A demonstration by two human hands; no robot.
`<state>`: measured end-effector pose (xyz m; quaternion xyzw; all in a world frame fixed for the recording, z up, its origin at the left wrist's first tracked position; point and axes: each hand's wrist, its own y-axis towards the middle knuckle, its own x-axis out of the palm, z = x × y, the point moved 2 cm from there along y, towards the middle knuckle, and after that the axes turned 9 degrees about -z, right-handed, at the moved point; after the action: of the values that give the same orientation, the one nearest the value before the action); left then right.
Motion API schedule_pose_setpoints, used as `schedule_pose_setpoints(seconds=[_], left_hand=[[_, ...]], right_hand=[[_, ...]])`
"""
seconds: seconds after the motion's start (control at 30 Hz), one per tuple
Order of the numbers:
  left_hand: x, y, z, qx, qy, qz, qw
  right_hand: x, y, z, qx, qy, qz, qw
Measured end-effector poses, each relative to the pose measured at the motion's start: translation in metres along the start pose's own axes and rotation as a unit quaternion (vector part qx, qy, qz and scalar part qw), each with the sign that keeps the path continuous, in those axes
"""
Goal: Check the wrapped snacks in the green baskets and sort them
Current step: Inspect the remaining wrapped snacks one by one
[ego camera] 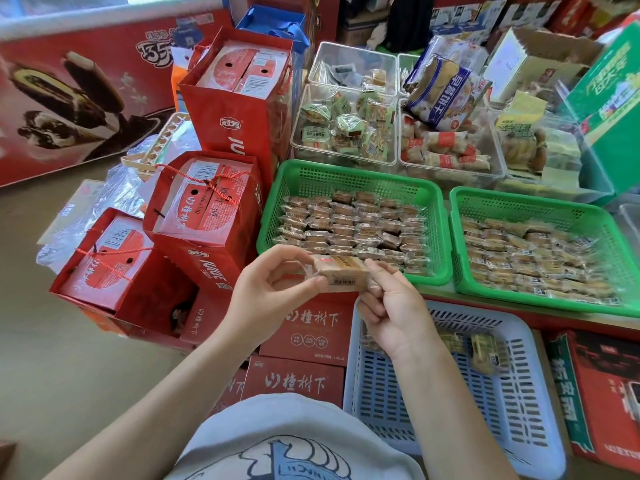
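One wrapped snack (341, 273), a pale bar in clear film with a red mark, is held level in front of the near rim of the left green basket (304, 168). My left hand (273, 282) pinches its left end and my right hand (391, 306) pinches its right end. The left green basket holds neat rows of wrapped snacks (356, 223). A second green basket (540, 199) to the right is filled with similar snacks (526, 258). Below my right hand stands a pale blue basket (519, 427) with a few wrapped snacks (485, 351) in it.
Red juice gift bags (207, 209) and red cartons (311, 327) crowd the left and the near centre. Clear bins of other snacks (346, 133) stand behind the green baskets. A green carton (609, 98) rises at the right. A red freezer (86, 98) lines the far left.
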<state>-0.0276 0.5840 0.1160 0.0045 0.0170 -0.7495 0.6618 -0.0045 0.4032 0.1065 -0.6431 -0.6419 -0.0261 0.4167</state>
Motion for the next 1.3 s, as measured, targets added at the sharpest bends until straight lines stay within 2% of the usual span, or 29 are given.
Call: schedule_pose_setpoints(seconds=[0.1, 0.17, 0.27, 0.37, 0.43, 0.5, 0.6, 0.67, 0.73, 0.8, 0.9, 1.0, 1.17, 1.3], left_hand=[[0.001, 0.001, -0.002, -0.031, -0.040, 0.030, 0.998], [0.001, 0.002, -0.004, -0.072, -0.121, 0.041, 0.989], [0.001, 0.004, -0.004, -0.127, -0.224, 0.007, 0.966], [0.000, 0.005, -0.004, -0.158, -0.241, -0.054, 0.956], [-0.002, 0.005, -0.005, -0.159, -0.210, -0.090, 0.960], [-0.004, 0.005, -0.005, -0.139, -0.147, -0.094, 0.975], [-0.002, 0.006, 0.001, -0.041, -0.004, -0.046, 0.998], [0.004, 0.006, 0.007, 0.038, 0.099, -0.033, 0.994], [0.007, 0.007, 0.011, 0.078, 0.132, -0.042, 0.987], [0.005, 0.008, 0.009, 0.060, 0.099, -0.027, 0.993], [-0.005, 0.013, 0.003, -0.054, -0.054, 0.040, 0.996], [-0.011, 0.020, -0.008, -0.162, -0.220, 0.075, 0.959], [-0.012, 0.031, -0.022, -0.231, -0.311, 0.089, 0.918], [-0.016, 0.039, -0.031, -0.246, -0.333, 0.085, 0.907]], right_hand=[[0.000, -0.002, -0.002, -0.056, -0.073, -0.011, 0.996], [0.003, -0.006, -0.004, -0.097, -0.128, -0.044, 0.986], [0.005, -0.011, -0.009, -0.151, -0.232, -0.070, 0.958], [0.002, -0.010, -0.011, -0.172, -0.233, -0.025, 0.957], [-0.002, -0.007, -0.011, -0.157, -0.191, -0.003, 0.969], [-0.005, -0.003, -0.010, -0.128, -0.152, -0.001, 0.980], [-0.009, 0.007, -0.002, -0.055, -0.089, -0.002, 0.995], [-0.009, 0.013, 0.006, -0.007, -0.057, -0.002, 0.998], [-0.009, 0.017, 0.014, 0.019, -0.057, -0.015, 0.998], [-0.009, 0.019, 0.019, 0.017, -0.059, -0.033, 0.998], [-0.004, 0.017, 0.017, -0.003, -0.036, -0.064, 0.997], [0.005, 0.018, 0.010, -0.018, -0.066, -0.106, 0.992], [0.016, 0.025, 0.008, -0.055, -0.100, -0.074, 0.991], [0.017, 0.034, 0.008, -0.056, -0.098, -0.075, 0.991]])
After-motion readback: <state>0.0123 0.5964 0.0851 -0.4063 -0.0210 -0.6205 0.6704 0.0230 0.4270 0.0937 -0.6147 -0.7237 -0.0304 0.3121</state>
